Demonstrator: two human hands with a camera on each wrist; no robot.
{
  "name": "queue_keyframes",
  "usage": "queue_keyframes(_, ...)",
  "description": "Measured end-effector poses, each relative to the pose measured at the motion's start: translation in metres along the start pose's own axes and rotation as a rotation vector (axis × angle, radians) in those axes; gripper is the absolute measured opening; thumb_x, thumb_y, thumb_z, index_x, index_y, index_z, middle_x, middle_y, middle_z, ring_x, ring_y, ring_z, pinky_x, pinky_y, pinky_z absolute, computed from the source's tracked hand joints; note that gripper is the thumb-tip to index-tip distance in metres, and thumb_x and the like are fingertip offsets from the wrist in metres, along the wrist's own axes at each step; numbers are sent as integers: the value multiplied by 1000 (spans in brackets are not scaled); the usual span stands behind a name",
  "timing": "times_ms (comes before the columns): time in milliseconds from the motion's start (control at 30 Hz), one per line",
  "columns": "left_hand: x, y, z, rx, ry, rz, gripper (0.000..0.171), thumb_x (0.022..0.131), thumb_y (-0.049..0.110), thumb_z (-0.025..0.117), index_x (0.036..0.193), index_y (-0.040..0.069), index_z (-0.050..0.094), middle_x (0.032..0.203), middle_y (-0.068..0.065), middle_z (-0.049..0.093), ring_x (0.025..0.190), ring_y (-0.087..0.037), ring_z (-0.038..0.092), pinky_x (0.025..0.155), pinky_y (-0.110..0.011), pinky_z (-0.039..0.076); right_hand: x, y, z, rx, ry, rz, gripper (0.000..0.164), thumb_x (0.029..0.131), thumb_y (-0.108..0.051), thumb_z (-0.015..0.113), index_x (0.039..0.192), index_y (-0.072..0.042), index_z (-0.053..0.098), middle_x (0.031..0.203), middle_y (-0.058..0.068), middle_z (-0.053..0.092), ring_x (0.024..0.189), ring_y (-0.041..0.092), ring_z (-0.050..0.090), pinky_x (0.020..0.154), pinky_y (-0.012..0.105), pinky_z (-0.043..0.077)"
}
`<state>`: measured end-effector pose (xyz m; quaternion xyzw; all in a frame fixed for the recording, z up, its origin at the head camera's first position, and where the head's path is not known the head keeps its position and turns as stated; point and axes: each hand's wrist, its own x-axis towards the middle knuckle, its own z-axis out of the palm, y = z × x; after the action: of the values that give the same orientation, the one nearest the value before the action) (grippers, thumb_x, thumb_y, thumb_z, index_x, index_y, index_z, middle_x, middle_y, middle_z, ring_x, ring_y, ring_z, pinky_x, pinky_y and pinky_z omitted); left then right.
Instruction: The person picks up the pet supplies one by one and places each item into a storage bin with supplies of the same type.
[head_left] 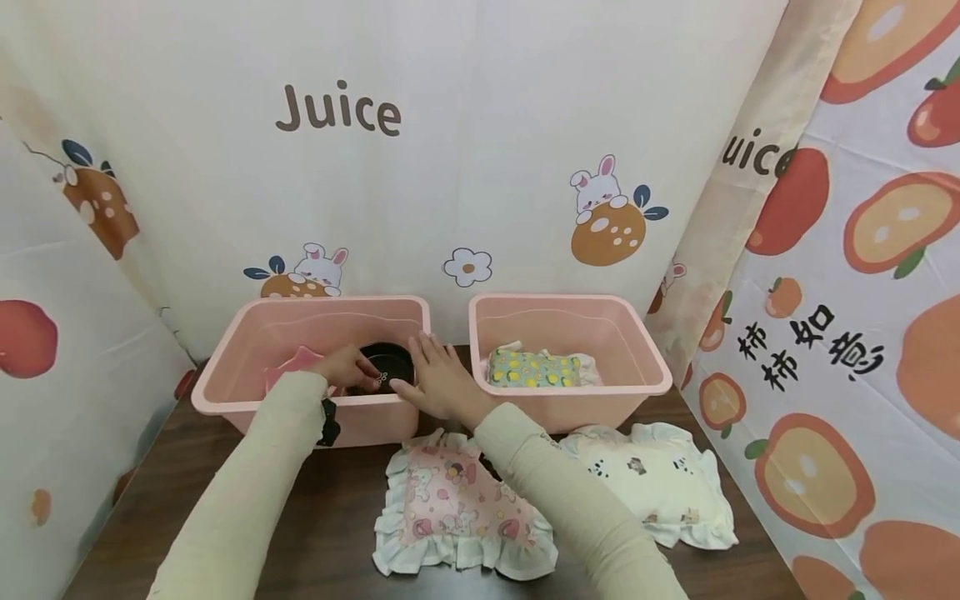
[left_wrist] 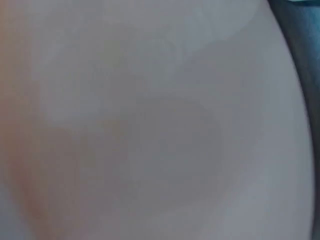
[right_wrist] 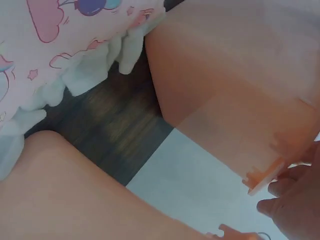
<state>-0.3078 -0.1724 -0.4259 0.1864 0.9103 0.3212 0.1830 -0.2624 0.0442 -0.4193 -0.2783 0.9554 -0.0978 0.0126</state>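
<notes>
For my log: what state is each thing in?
Left pink plastic bin: open
Right pink plastic bin: open
Black round object: in left bin
Bright pink object: partly hidden
Lemon-print fabric pillow: inside right bin
Pink frilled fabric pillow: lying flat
White frilled fabric pillow: lying flat
Left hand: grip unclear
Right hand: fingers extended

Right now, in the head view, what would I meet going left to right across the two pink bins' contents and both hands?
Pink item, left hand, black round item, right hand, lemon-print cushion.
</notes>
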Motion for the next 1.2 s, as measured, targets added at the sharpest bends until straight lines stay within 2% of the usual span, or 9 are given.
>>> queue_keyframes(133,1,18,-15,70,55,116,28,91,12,64,109,-10,66,104,-23,68,91,-33,63,82,-45,52,-4,7,-12,-26,68,-50,73,101,-50,36,153,-3,17,157,18,21,144,34,19,117,43,19)
queue_keyframes(200,1,30,-20,114,91,177,32,94,14,60,116,-9,64,111,-25,66,99,-36,62,88,-48,49,-7,11,-18,-19,126,-74,69,101,-46,40,151,-2,23,154,18,28,142,34,26,115,43,25)
queue_keyframes(300,4,50,-20,166,131,215,41,97,19,55,130,-7,54,128,-25,58,116,-39,55,100,-51,42,-18,21,-27,-12,191,-86,65,100,-42,44,149,-2,29,151,19,35,139,33,32,113,43,29)
queue_keyframes(367,8,65,-15,211,149,228,51,99,23,53,139,-6,44,142,-25,44,133,-40,40,109,-54,30,-28,28,-32,-20,220,-87,63,100,-40,45,148,-1,31,150,18,36,140,32,32,113,43,29)
queue_keyframes(500,14,95,2,287,147,235,65,98,32,54,147,-4,30,155,-21,24,144,-38,17,115,-54,15,-49,41,-40,-46,264,-78,63,100,-39,46,147,2,33,151,19,34,141,33,28,114,45,27)
queue_keyframes(633,20,114,25,356,129,266,77,98,42,51,151,-2,17,158,-19,12,146,-34,8,116,-52,10,-74,55,-43,-13,306,-63,66,99,-37,49,149,0,28,154,17,28,143,34,23,113,50,26)
queue_keyframes(867,30,125,60,418,121,297,83,97,53,43,153,4,8,161,-13,6,147,-30,5,117,-49,11,-120,74,-36,28,287,-16,71,100,-42,46,153,-4,18,158,12,19,146,30,12,114,52,21)
queue_keyframes(967,33,128,67,425,119,307,82,97,53,42,153,4,7,161,-12,5,147,-30,6,117,-50,10,-139,80,-29,31,288,-17,70,100,-40,47,152,-3,18,158,13,17,147,31,7,115,52,18)
queue_keyframes(1200,41,130,79,435,125,296,82,97,56,39,153,4,8,160,-12,5,147,-30,7,117,-49,10,-173,85,-10,25,295,7,74,96,-40,55,152,-4,22,158,13,18,146,36,10,111,57,24)
